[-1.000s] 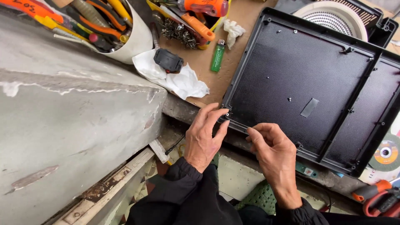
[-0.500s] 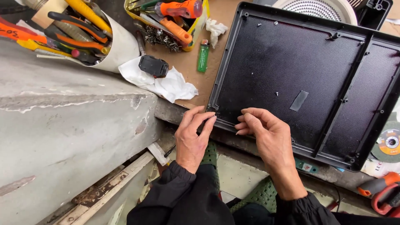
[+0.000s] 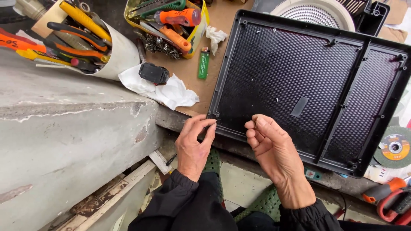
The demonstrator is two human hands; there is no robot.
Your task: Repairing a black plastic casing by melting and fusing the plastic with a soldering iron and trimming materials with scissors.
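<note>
Black panel [image 3: 299, 81], probably light, stiff plastic best gripped by its raised rim, lies on the bench; left hand [image 3: 195, 143] pinches its near corner, right hand [image 3: 269, 145] pinches something tiny.

The black panel [image 3: 308, 77] is moulded plastic — matt, with a fine stippled grain across its inner face and smooth raised ribs and rim. A smooth grey rectangular patch [image 3: 299, 106] sits on the grain. The work surface [image 3: 188, 81] beneath is brown board, dull and fibrous. The white cloth [image 3: 171, 92] is soft and crumpled. The green lighter [image 3: 203, 65] is glossy plastic. The concrete slab [image 3: 64, 124] is grey and rough — chipped along its edge, with flaking patches. The white cup [image 3: 117, 57] of tools is smooth plastic. The cutting disc [image 3: 396, 146] appears coarse and abrasive with a printed paper label.
</note>
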